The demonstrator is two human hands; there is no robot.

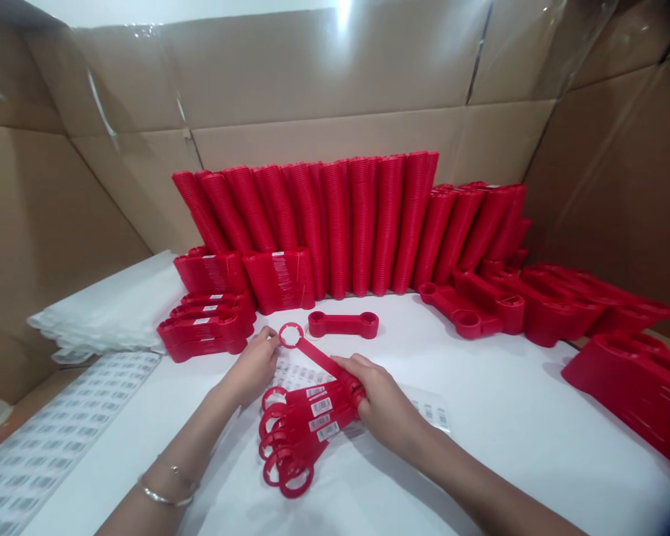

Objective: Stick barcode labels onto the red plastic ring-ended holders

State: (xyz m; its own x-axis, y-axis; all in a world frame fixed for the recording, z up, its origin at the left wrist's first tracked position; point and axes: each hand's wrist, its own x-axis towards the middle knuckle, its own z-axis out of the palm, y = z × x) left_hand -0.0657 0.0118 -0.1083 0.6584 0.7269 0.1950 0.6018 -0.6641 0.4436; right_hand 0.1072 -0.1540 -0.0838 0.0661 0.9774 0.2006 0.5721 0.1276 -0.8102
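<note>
My right hand (377, 398) is closed around the right ends of a fan of red ring-ended plastic pieces (298, 439). Several of these carry white barcode labels (322, 406). On top, one unlabelled red piece (319, 357) points up and left. My left hand (261, 357) is beside that piece's ring, its thumb and fingertips pressed together; whatever they hold is too small to make out. Under the fan lies a sheet of barcode labels (298, 374), partly covered. A short stack of red pieces (343, 324) rests just beyond on the white table (514, 417).
Tall red stacks (335, 223) line the back before cardboard walls (335, 82). Lower labelled stacks (206, 327) stand at left, more red stacks (552, 298) at right. White foam sheets (117, 298) and large label sheets (61, 439) lie at far left.
</note>
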